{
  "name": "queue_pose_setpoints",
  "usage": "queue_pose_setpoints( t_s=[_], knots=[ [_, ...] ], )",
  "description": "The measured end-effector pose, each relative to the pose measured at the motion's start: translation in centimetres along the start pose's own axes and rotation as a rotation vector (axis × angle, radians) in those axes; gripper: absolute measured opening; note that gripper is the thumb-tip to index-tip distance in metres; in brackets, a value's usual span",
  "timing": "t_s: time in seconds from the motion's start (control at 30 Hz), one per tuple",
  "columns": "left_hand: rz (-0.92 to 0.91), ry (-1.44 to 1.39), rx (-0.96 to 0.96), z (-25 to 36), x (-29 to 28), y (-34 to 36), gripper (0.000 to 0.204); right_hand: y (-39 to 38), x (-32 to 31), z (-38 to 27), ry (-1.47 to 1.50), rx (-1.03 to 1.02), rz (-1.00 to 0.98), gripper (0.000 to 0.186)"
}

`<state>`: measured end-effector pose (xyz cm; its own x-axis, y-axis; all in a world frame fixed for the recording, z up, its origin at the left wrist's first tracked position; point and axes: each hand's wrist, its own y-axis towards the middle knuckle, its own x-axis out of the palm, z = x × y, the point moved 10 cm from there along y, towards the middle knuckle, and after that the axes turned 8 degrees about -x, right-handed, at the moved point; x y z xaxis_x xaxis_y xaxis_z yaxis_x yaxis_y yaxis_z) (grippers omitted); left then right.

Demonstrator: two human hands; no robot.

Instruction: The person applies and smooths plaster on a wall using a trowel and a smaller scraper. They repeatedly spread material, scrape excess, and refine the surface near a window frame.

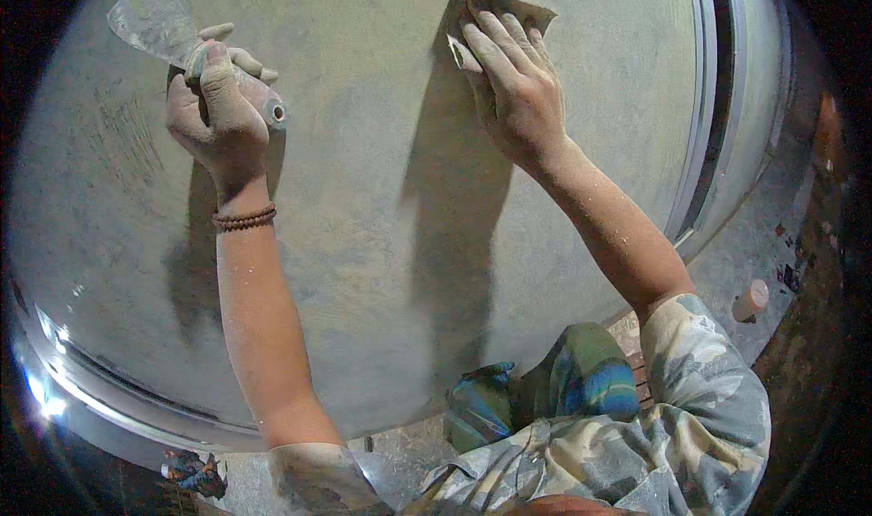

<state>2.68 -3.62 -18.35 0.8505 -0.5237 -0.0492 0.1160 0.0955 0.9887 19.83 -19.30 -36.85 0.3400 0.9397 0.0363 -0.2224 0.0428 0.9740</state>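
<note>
My left hand (218,121) is closed around the handle of a putty knife (153,21), whose wide, dusty blade points up and to the left. The handle's end, with a round hole in it, sticks out beside the fingers. Farther right, my right hand (522,84) presses a sheet of sandpaper (463,16) flat on a large grey-green panel (345,153). One corner of the sheet curls up by the fingers. Pale dust coats both hands and the right forearm. Dark scratch marks show on the panel below the putty knife.
A dark gap (722,89) between pale strips runs along the panel's right edge. On the floor at the right stands a pinkish cup-like container (751,300). A bright light (50,407) glares at the lower left, above a dark bundle (195,473) on the floor.
</note>
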Motion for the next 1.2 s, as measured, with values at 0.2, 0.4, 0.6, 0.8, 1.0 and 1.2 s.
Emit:
queue_pose_setpoints(
  t_s=[0.2, 0.4, 0.6, 0.8, 1.0, 1.2],
  knots=[
    [-0.036, 0.053, -0.06, -0.9, 1.7, -0.3, 0.035, -3.5, 2.3, -6.6, 0.269, -0.26, -0.223, 0.034],
    [-0.032, 0.031, -0.011, 0.7, 0.7, -0.3, 0.035, 6.9, -1.4, 3.2, -0.039, 0.022, 0.125, 0.034],
    [-0.035, -0.011, -0.096, -0.1, 0.5, -0.3, 0.036, 3.9, 2.6, -6.8, 0.123, -0.344, -0.157, 0.039],
    [-0.067, -0.051, -0.009, 0.7, 0.6, 0.2, 0.038, 12.1, -0.2, 3.1, 0.124, -0.118, 0.067, 0.039],
    [-0.04, -0.108, -0.172, -0.8, -0.1, 0.1, 0.033, 7.0, 3.2, -7.0, 0.093, -0.493, -0.191, 0.04],
    [-0.093, -0.073, -0.166, -1.3, -0.4, 0.3, 0.032, 14.8, 1.6, 0.7, 0.006, -0.374, 0.026, 0.03]
  ],
)
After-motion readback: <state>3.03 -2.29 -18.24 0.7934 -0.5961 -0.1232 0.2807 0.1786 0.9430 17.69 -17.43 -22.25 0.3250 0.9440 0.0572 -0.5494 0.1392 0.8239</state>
